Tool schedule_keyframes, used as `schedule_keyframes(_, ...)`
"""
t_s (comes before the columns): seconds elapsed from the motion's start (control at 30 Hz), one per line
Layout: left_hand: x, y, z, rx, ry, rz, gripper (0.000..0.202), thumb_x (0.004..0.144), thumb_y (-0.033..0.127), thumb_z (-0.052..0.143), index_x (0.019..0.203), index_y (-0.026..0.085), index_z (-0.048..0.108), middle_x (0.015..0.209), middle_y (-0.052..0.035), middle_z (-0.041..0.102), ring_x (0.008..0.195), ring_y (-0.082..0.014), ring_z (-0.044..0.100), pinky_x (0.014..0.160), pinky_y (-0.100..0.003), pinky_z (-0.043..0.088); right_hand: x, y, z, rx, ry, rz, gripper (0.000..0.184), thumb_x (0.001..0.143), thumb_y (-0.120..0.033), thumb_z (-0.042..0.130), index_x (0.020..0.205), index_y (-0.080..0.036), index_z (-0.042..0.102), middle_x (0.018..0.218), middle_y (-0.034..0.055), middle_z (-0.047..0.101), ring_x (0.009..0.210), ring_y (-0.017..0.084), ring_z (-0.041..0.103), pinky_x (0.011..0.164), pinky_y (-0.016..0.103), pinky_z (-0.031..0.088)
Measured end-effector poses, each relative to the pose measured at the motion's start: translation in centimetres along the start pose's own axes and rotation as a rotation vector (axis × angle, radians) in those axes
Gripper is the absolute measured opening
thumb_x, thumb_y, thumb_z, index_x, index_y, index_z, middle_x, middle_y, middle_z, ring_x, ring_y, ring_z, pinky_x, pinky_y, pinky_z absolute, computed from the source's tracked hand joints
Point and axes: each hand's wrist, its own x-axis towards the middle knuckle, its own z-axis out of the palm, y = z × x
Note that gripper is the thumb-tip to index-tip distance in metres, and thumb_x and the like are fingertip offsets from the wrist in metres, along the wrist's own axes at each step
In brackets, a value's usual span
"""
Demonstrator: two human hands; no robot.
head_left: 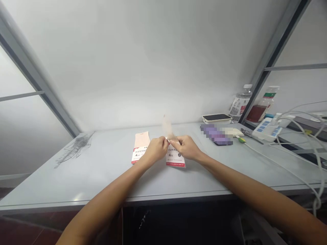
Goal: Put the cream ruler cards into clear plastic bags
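Observation:
In the middle of the desk, a flat packet with a white front, a red bottom band and a large "4" hangs tilted from my fingers. A pale, see-through flap sticks up above it. My left hand pinches the packet's upper left edge, fingers curled in. On the other side, my right hand grips its upper right part between thumb and fingers. Something small and shiny shows between the fingertips, too small to name. Beside my left hand lies a similar packet with a pink upper part, partly covered by that hand.
Black mesh lies at left. To the right are a phone, a blurred purple item, scissors, a white power strip and tangled cables. A clear bottle and a bottle of red liquid stand behind.

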Motion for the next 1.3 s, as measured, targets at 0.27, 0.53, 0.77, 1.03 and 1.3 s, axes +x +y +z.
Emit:
schedule_keyframes(0.27, -0.2, 0.3, -0.9, -0.065, -0.041, 0.126, 0.032, 0.093, 0.034, 0.018, 0.076, 0.021, 0.041, 0.065, -0.0008, 0.053, 0.053, -0.0136, 0.046, 0.05, -0.025, 0.03, 0.3, -0.5, -0.8, 0.111, 0.059, 0.018, 0.024, 0.076, -0.036, 0.049, 0.062, -0.016, 0.051, 0.053, -0.0011, 0.05, 0.049, 0.012, 0.048, 0.046, 0.023, 0.036)
schedule_keyframes(0.53, -0.3, 0.3, -0.7, 0.062, -0.044, 0.124, 0.026, 0.092, 0.028, 0.019, 0.075, 0.02, 0.037, 0.065, -0.0013, 0.048, 0.053, -0.0136, 0.044, 0.05, -0.026, 0.028, 0.4, -0.4, -0.6, 0.114, 0.035, 0.027, 0.028, 0.075, -0.041, 0.05, 0.062, -0.017, 0.051, 0.053, -0.0009, 0.052, 0.047, 0.012, 0.049, 0.044, 0.024, 0.037)
schedule_keyframes(0.77, -0.3, 0.5, -1.4, 0.174, -0.055, 0.143, 0.024, 0.09, 0.023, 0.02, 0.076, 0.02, 0.04, 0.066, -0.0026, 0.048, 0.055, -0.0149, 0.043, 0.052, -0.028, 0.028, 0.1, -0.6, -0.6, 0.094, 0.014, 0.014, 0.029, 0.077, -0.042, 0.05, 0.061, -0.017, 0.051, 0.051, -0.0007, 0.052, 0.044, 0.012, 0.05, 0.042, 0.024, 0.036)
schedule_keyframes(1.03, -0.5, 0.2, -2.2, 0.014, -0.131, 0.13, 0.029, 0.091, 0.033, 0.017, 0.071, 0.022, 0.034, 0.061, 0.0004, 0.047, 0.05, -0.0131, 0.039, 0.049, -0.027, 0.027, 0.1, -0.3, -0.8, 0.061, 0.01, 0.008, 0.03, 0.077, -0.041, 0.05, 0.06, -0.016, 0.051, 0.049, 0.0, 0.052, 0.044, 0.013, 0.05, 0.042, 0.023, 0.036)
schedule_keyframes(1.3, -0.4, 0.4, -2.3, -0.007, -0.139, 0.076, 0.031, 0.091, 0.033, 0.019, 0.07, 0.021, 0.038, 0.063, -0.0012, 0.051, 0.05, -0.0123, 0.043, 0.049, -0.027, 0.029, -0.1, -0.4, -0.8, 0.064, 0.01, -0.005, 0.031, 0.077, -0.041, 0.049, 0.058, -0.017, 0.048, 0.048, -0.0011, 0.049, 0.042, 0.011, 0.047, 0.04, 0.023, 0.033)
